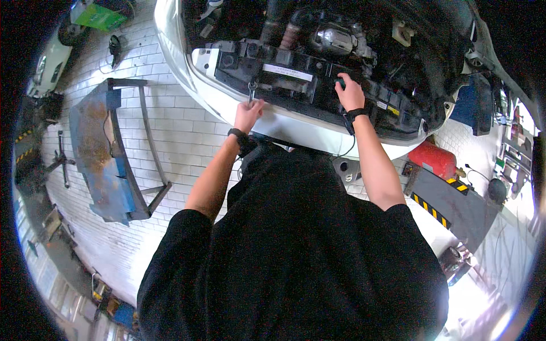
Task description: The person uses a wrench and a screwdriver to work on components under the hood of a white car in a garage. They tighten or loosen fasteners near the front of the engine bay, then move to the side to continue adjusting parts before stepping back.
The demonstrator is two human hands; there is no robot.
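Observation:
I stand at the front of a white car whose engine bay [318, 57] lies exposed. My left hand [248, 115] is closed around the lower end of a silver wrench [252, 91]. The wrench's head points away from me over the black front panel [233, 74]. Farther right, my right hand [351, 94] is over the same panel, fingers curled around a small dark, greenish thing [340, 83]. Most of that thing is covered by the fingers, so its kind cannot be made out. The white bumper [296, 126] runs beneath both forearms.
A worn workbench [102, 153] with a metal frame stands on the tiled floor at left. A red tank [432, 161] and a grey ramp [460, 210] with yellow-black stripes are at right. A green box [99, 18] and another white car [51, 68] are far left.

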